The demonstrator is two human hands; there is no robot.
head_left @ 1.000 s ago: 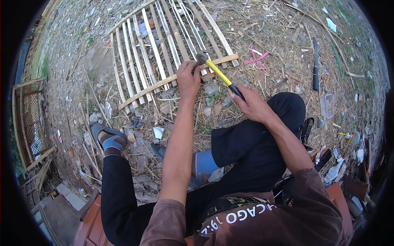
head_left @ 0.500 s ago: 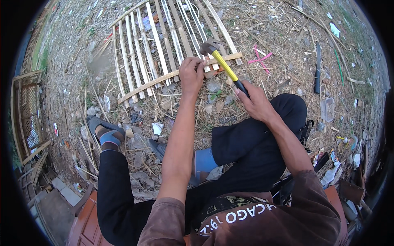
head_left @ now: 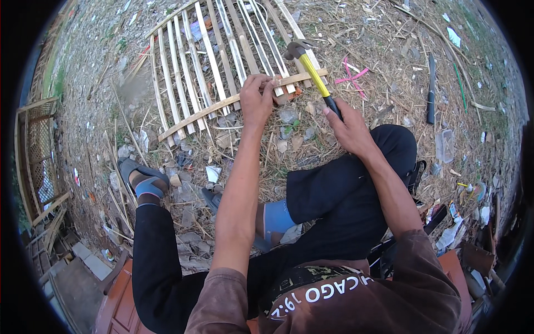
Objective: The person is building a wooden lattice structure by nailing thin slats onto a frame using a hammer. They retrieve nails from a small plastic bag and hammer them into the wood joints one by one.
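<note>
Grasping a claw hammer with a yellow-and-black handle and a grey metal head (head_left: 315,72), the bare right hand (head_left: 350,129) wraps its fingers around the black lower part of the handle, with the thumb laid along it. The hammer slants up and to the left from that hand, its head over the right-hand slats of a pale wooden slatted frame (head_left: 211,58), apart from the other hand's fingers.

Bent at the wrist, the bare left hand (head_left: 258,100) rests at a narrow pale wooden crosspiece (head_left: 197,116) that runs slantwise over the near ends of the slats. Its fingers and thumb are bunched together at the wood; whether they pinch something small cannot be told. The frame lies on ground covered with dry straw and scraps, its slats fanning away from the person, several ends poking out past the crosspiece.

Right of the frame lie bright pink crossed strips (head_left: 351,77), and farther right a long dark blade-shaped tool with a black handle (head_left: 430,92), with a clear plastic tray (head_left: 444,146) below it. Black-trousered legs (head_left: 328,195) are bent below the frame, the right knee just beneath the right hand.
</note>
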